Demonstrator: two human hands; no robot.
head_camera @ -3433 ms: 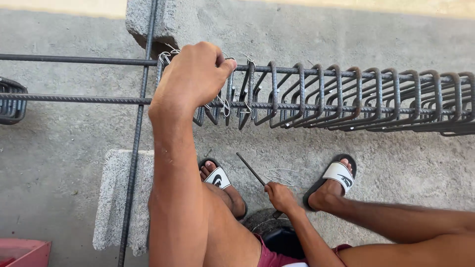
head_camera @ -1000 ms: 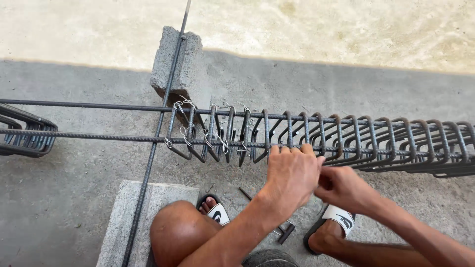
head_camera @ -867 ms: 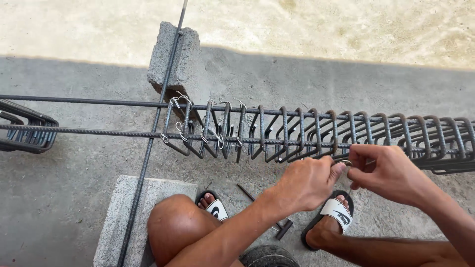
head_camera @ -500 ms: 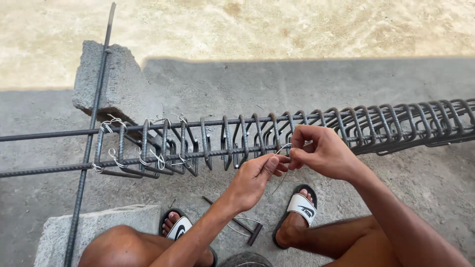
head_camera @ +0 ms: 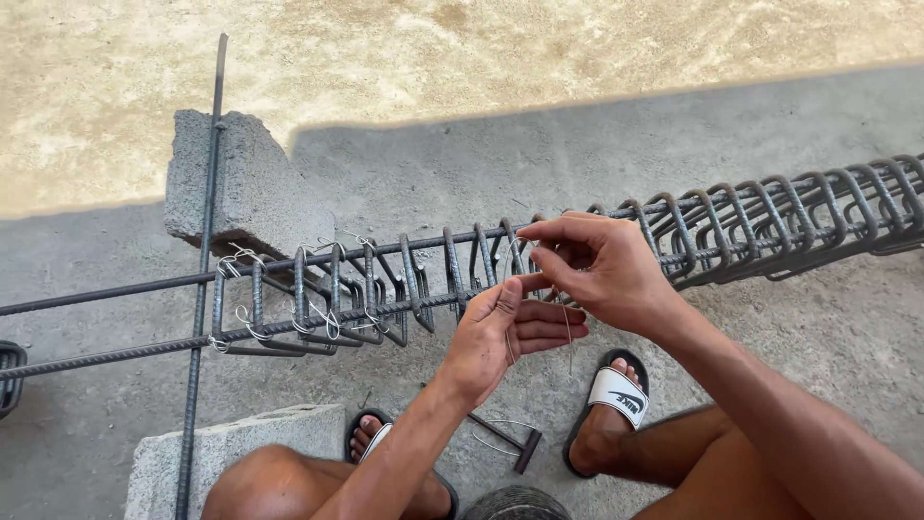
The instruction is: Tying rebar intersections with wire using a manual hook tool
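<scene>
- At centre frame, the left hand (head_camera: pixel 500 332) and right hand (head_camera: pixel 602 270) meet over a thin tie wire (head_camera: pixel 508 318), just in front of a rebar cage (head_camera: pixel 577 260) that runs from the left edge up to the right edge.
- Left hand: thumb and forefinger are pinched together on the wire, the other fingers half curled beneath, palm turned upward.
- Right hand: thumb and forefinger close on the wire's upper end beside a stirrup, with the remaining fingers bent loosely; a strand of wire hangs down below the hand.
- The wire itself is fine and pale; it loops between the two hands at the middle of the frame, touching the cage's near bar as far as can be told.
- The stirrups (head_camera: pixel 770 217) are packed close together on the right; on the left, several are spaced out and already bound with wire ties (head_camera: pixel 245 323).
- A single long bar (head_camera: pixel 200 289) crosses the cage at left, running from top to bottom of the frame over a grey concrete block (head_camera: pixel 241 188) at upper left.
- A second block (head_camera: pixel 245 448) sits at lower left, beside the person's knee.
- On the concrete floor (head_camera: pixel 481 154) at lower centre lies a T-handled hook tool (head_camera: pixel 505 438), between two feet in black-and-white sandals (head_camera: pixel 611 404).
- Sunlit sandy ground (head_camera: pixel 481 48) fills the top of the frame.
</scene>
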